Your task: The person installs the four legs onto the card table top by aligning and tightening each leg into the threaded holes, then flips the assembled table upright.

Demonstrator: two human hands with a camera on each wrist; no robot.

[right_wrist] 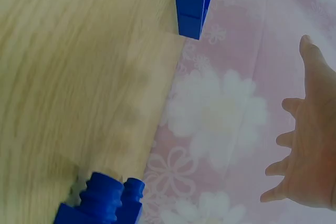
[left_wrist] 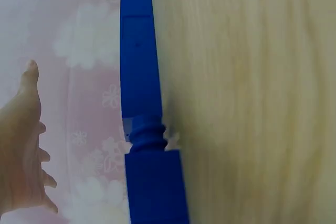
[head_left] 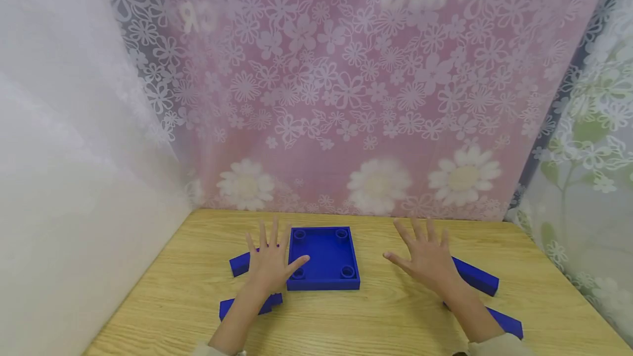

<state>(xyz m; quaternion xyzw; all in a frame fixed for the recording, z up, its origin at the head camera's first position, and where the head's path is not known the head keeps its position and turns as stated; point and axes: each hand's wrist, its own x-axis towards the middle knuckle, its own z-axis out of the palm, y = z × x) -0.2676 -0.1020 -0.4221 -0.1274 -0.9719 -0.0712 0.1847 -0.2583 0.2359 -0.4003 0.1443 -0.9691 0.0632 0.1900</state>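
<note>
Fingers (head_left: 274,231) spread apart on both hands, gripping nothing. Leftmost: two blue bars (head_left: 240,263) partly behind the left hand (head_left: 269,265) and forearm; a lowered wrist could knock them. Blue square tray (head_left: 322,255) between the hands, sockets upward; one-sided pushing might slide it. Right hand (head_left: 429,261) next, two more bars (head_left: 476,277) alongside; tilted insertion could cross their threads.

Wood-grain tabletop (head_left: 381,323). On it: a blue square tray (head_left: 321,256) with four corner sockets (head_left: 342,234); two blue posts (head_left: 240,264) to its left, two threaded-end posts (head_left: 478,277) to its right.
</note>
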